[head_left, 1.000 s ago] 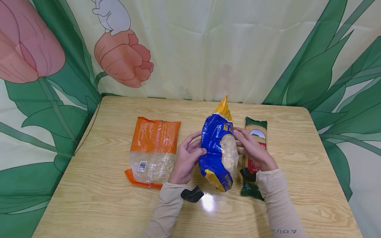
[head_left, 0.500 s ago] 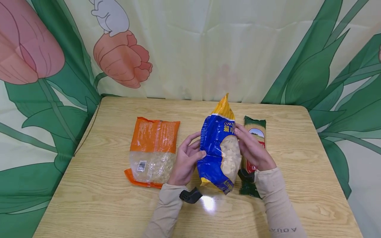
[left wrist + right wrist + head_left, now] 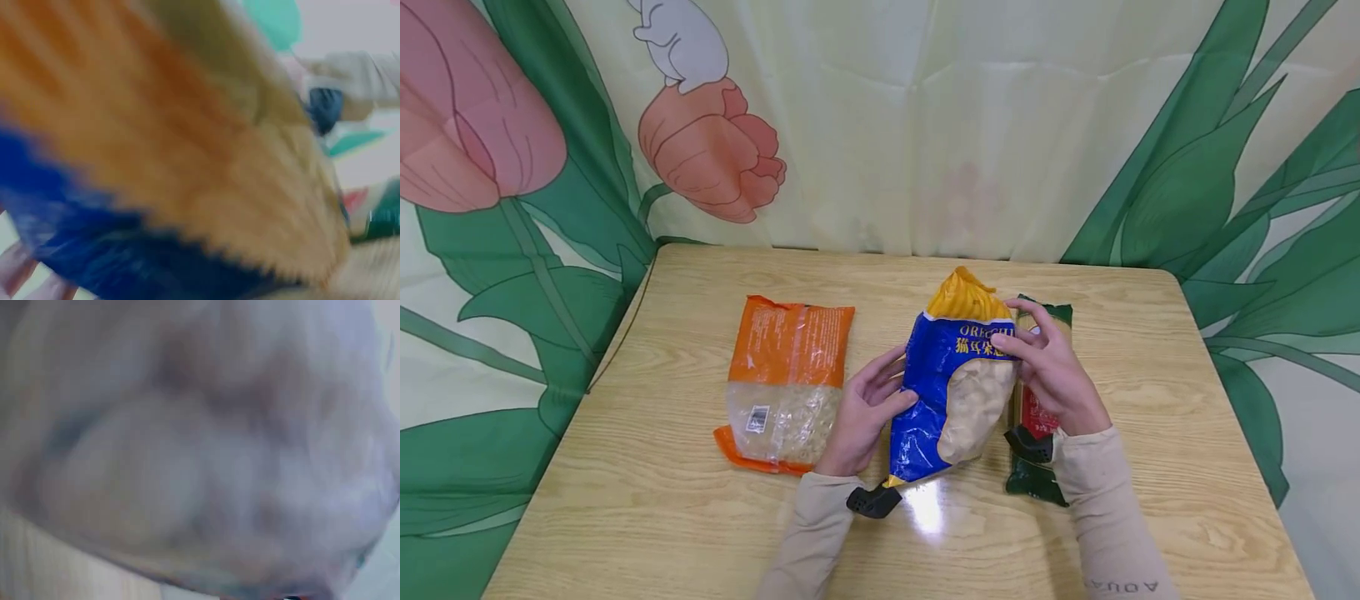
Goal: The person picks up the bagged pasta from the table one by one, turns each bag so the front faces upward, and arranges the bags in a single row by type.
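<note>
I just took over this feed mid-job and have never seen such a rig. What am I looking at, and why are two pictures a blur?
No machine: a person works with bare hands. The big picture comes from a head camera; the two blurred ones from wrist cameras pressed close to the blue and yellow bag. The left hand and right hand hold that bag between them over the wooden table. An orange bag lies left of it, a green packet right, partly hidden.

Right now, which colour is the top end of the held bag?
Yellow-orange, above the blue bag body; head view shows it best.
</note>
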